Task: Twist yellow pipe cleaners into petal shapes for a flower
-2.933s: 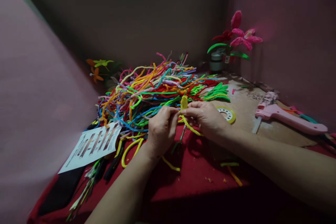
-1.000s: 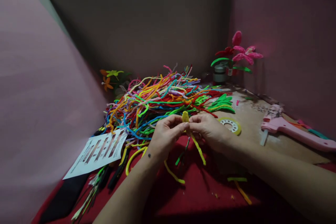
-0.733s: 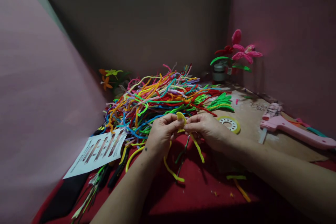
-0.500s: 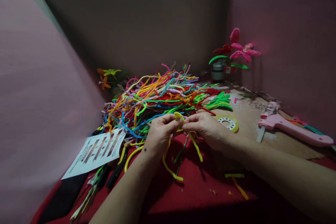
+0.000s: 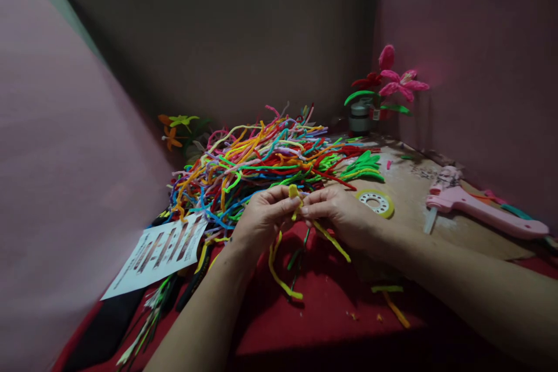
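My left hand (image 5: 270, 212) pinches a yellow pipe cleaner (image 5: 293, 192), whose bent part pokes up above the thumb. Close beside it, my right hand (image 5: 333, 209) has its fingers pressed together on the same yellow pipe cleaner. One loose yellow length slants down below the right fingers, and another curved length hangs under the left hand to the red cloth (image 5: 322, 314). The fingertips hide how the yellow piece is bent between them. Behind both hands lies a large heap of many-coloured pipe cleaners (image 5: 261, 157).
On a board at the right are a pink glue gun (image 5: 488, 215) and a roll of yellow tape (image 5: 377, 203). A printed paper (image 5: 157, 256) lies at the left. Pink pipe-cleaner flowers (image 5: 403, 84) stand at the back. Short yellow and orange pieces (image 5: 396, 308) lie in front.
The bent yellow part between my fingers has turned more upright. The loose yellow end under my right hand has swung outward to the right.
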Demonstrator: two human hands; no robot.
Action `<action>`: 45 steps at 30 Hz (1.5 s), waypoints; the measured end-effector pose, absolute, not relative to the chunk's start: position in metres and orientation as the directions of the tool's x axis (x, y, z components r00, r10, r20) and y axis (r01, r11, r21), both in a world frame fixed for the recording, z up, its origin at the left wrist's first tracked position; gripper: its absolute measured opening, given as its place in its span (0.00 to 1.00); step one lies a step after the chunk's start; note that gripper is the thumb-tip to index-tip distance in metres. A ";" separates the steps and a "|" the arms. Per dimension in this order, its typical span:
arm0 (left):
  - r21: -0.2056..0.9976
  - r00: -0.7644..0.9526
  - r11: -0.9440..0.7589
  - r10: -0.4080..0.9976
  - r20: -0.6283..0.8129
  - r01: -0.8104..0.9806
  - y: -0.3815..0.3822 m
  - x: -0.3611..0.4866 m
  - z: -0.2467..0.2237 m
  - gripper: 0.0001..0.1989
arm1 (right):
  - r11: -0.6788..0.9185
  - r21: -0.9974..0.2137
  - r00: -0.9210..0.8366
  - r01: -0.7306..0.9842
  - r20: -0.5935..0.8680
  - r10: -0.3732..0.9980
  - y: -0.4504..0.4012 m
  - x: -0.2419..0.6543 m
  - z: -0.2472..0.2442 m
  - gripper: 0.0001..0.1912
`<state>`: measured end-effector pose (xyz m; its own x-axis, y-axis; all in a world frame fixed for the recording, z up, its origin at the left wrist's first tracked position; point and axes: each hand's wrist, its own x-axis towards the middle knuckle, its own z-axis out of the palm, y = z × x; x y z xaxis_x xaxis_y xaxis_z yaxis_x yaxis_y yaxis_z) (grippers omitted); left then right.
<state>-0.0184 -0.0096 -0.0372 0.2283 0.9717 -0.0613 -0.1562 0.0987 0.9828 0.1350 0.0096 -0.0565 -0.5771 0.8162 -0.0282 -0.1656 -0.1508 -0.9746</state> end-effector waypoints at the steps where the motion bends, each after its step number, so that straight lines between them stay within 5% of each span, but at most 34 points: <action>1: 0.980 0.231 0.107 0.971 -0.066 -0.167 -0.010 -0.018 -0.037 0.08 | -0.149 -0.975 -0.578 -0.164 -0.027 0.816 0.009 0.135 -0.055 0.06; 35: 0.990 0.119 0.019 0.993 -0.003 -0.141 -0.013 -0.010 -0.039 0.07 | -0.027 -0.997 -0.540 -0.075 0.018 0.841 0.006 0.133 -0.047 0.09; 39: 0.986 -0.009 -0.140 0.990 0.142 0.089 -0.014 -0.011 -0.036 0.08 | -0.005 -0.999 -0.553 -0.051 0.024 0.833 0.008 0.133 -0.053 0.09; 45: 0.765 -0.127 -0.335 0.872 0.473 0.549 -0.018 -0.004 -0.037 0.05 | 0.014 -1.000 -0.540 0.009 0.007 0.842 0.008 0.132 -0.060 0.11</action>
